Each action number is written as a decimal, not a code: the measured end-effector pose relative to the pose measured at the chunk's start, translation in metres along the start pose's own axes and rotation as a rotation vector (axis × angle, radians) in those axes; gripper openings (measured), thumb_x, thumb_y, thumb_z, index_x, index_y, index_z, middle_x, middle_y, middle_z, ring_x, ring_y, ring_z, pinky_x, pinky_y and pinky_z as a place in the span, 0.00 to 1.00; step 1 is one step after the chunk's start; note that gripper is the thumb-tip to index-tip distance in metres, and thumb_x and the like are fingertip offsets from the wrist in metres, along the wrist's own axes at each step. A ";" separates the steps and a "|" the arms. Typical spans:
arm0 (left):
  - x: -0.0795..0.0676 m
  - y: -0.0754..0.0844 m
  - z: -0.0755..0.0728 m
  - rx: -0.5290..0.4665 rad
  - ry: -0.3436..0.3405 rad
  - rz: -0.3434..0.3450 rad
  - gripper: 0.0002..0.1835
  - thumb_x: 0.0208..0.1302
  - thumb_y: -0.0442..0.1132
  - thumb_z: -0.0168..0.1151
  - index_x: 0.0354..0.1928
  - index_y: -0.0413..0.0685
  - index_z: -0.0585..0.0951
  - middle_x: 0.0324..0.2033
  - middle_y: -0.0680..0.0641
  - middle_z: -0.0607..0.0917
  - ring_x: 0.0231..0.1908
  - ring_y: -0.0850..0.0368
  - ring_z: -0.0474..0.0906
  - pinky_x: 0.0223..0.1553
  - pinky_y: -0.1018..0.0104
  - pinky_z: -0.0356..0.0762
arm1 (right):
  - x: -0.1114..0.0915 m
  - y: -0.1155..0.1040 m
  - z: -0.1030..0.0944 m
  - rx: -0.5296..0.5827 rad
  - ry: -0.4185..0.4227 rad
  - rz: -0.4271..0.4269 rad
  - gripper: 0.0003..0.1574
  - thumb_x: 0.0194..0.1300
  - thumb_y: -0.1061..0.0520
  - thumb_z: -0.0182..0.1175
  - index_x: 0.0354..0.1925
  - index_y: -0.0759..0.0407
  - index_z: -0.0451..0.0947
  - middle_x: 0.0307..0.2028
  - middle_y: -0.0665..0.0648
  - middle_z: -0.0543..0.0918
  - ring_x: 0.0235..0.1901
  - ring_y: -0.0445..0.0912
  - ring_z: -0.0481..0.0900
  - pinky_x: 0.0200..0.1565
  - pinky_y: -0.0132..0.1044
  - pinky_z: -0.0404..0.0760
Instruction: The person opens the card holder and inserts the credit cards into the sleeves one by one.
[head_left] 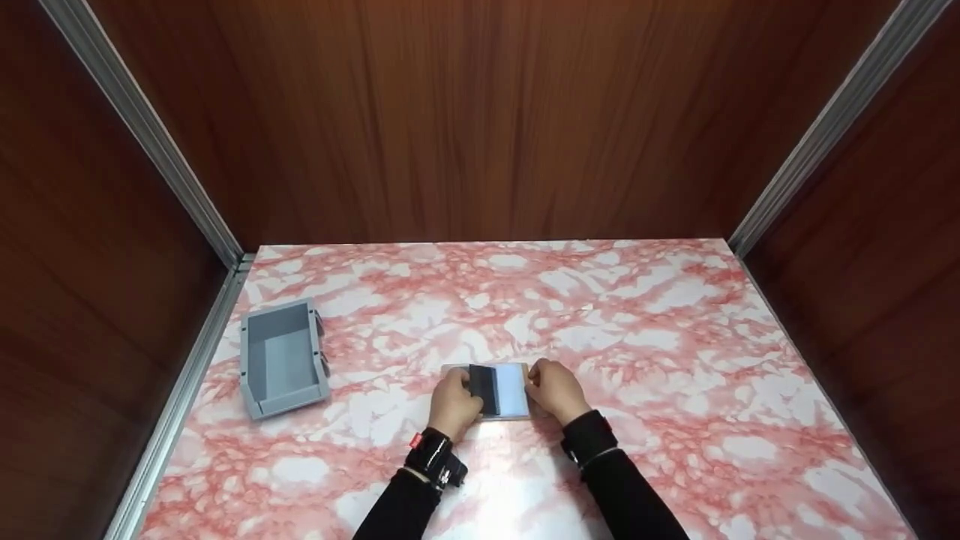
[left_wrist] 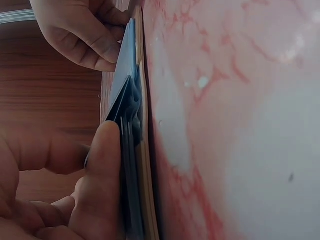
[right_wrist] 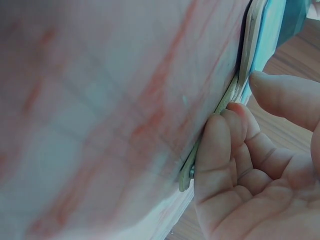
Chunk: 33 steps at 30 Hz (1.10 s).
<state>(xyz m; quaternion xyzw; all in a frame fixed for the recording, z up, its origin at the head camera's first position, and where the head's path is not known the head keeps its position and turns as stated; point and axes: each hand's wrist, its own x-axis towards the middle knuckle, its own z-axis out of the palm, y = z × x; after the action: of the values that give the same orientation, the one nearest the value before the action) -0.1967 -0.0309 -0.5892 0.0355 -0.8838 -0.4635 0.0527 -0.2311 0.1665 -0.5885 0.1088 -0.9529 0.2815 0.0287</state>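
Note:
An opened wallet lies flat on the table, with a pale blue inner panel, tan edges and a dark flap standing up near its middle. My left hand pinches the dark flap between thumb and index finger. In the left wrist view, several thin layers of the wallet show beside that thumb. On the wallet's other side, my right hand holds its edge. The right wrist view has the thumb at the rim and curled fingers against a tan strap with a small metal stud.
A grey open bin stands on the left of the table. The table top has a red and white marbled pattern. Dark wood-grain panels with metal corner rails enclose it at the back and sides.

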 end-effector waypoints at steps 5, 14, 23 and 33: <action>-0.001 0.002 0.006 0.033 0.021 0.043 0.18 0.40 0.25 0.62 0.39 0.35 0.76 0.26 0.44 0.81 0.29 0.47 0.78 0.34 0.54 0.78 | -0.001 0.000 0.000 0.003 0.007 -0.010 0.09 0.55 0.64 0.68 0.33 0.64 0.77 0.25 0.55 0.77 0.27 0.51 0.76 0.34 0.47 0.77; 0.000 0.007 0.012 0.087 0.022 0.075 0.14 0.45 0.27 0.63 0.38 0.34 0.79 0.26 0.43 0.82 0.30 0.44 0.80 0.37 0.51 0.79 | 0.000 0.000 0.000 0.006 0.013 -0.017 0.08 0.53 0.65 0.67 0.32 0.63 0.76 0.24 0.54 0.76 0.26 0.50 0.75 0.33 0.46 0.76; -0.001 0.010 0.019 0.134 -0.042 0.097 0.09 0.49 0.27 0.63 0.36 0.37 0.80 0.23 0.47 0.81 0.25 0.50 0.77 0.30 0.56 0.77 | 0.001 0.001 0.002 -0.003 -0.003 0.000 0.08 0.55 0.64 0.67 0.32 0.62 0.76 0.26 0.54 0.78 0.28 0.50 0.77 0.35 0.46 0.77; 0.001 0.014 0.016 0.132 -0.147 0.053 0.08 0.53 0.28 0.64 0.37 0.35 0.82 0.27 0.45 0.83 0.29 0.48 0.80 0.32 0.56 0.79 | 0.000 -0.001 0.000 0.008 -0.008 0.011 0.10 0.54 0.64 0.69 0.33 0.63 0.77 0.27 0.56 0.79 0.29 0.52 0.78 0.36 0.47 0.78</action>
<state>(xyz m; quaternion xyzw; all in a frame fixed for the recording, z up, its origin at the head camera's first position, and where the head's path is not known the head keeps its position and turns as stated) -0.1999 -0.0096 -0.5863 -0.0186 -0.9146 -0.4039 -0.0025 -0.2313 0.1658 -0.5879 0.1050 -0.9524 0.2852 0.0228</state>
